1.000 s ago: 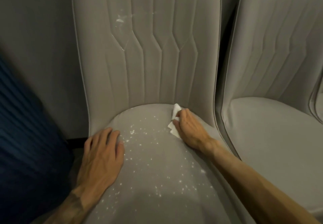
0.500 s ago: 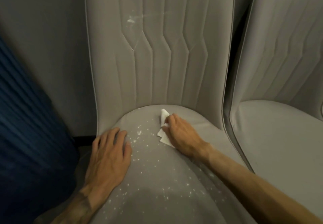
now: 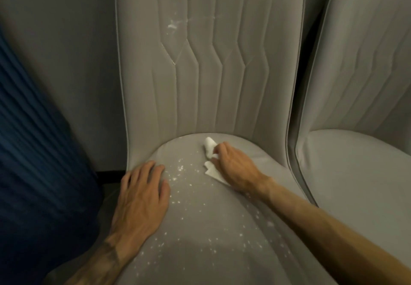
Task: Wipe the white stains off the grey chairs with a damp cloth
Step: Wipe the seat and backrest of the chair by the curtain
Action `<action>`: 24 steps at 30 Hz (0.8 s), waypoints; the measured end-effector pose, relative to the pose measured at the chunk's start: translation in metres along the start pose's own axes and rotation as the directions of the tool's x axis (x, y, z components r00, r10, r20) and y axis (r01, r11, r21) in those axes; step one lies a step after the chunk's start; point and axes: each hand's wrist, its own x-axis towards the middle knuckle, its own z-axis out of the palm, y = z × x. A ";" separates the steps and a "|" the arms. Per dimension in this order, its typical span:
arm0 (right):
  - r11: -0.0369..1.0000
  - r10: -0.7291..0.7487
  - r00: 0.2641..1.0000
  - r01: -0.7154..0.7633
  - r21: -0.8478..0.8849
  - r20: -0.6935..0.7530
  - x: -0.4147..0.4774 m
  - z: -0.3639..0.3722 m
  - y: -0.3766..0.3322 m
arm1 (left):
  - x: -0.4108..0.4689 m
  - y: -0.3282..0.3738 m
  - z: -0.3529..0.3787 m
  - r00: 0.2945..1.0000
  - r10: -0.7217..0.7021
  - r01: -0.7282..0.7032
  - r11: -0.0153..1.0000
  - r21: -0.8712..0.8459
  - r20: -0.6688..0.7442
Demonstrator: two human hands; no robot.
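Note:
A grey padded chair (image 3: 211, 89) fills the middle of the view. White specks (image 3: 189, 204) are scattered over its seat, and a white smear (image 3: 172, 26) marks the backrest. My right hand (image 3: 235, 166) grips a small white cloth (image 3: 211, 160) and presses it on the seat near the backrest. My left hand (image 3: 142, 198) rests flat on the seat's left edge with fingers spread.
A second grey chair (image 3: 355, 169) stands close on the right, with a narrow dark gap between the two. Dark blue ribbed fabric (image 3: 37, 162) hangs at the left. A grey wall (image 3: 62, 40) is behind.
My right hand has slid the cloth leftward across the back of the seat. My left hand has stayed on the seat's left edge.

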 end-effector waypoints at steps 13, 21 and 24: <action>0.998 0.005 1.000 -0.006 -0.056 -0.011 -0.020 -0.008 0.021 | 0.001 0.000 -0.001 1.000 0.003 -0.003 1.000 0.005 0.012; 1.000 -0.012 0.997 0.012 -0.001 -0.072 -0.075 0.002 0.007 | 0.001 0.001 0.000 1.000 0.003 -0.003 1.000 -0.009 0.006; 0.999 -0.027 0.999 0.026 -0.044 -0.030 -0.088 -0.011 0.018 | 0.000 0.000 0.000 1.000 0.008 -0.008 1.000 -0.018 0.015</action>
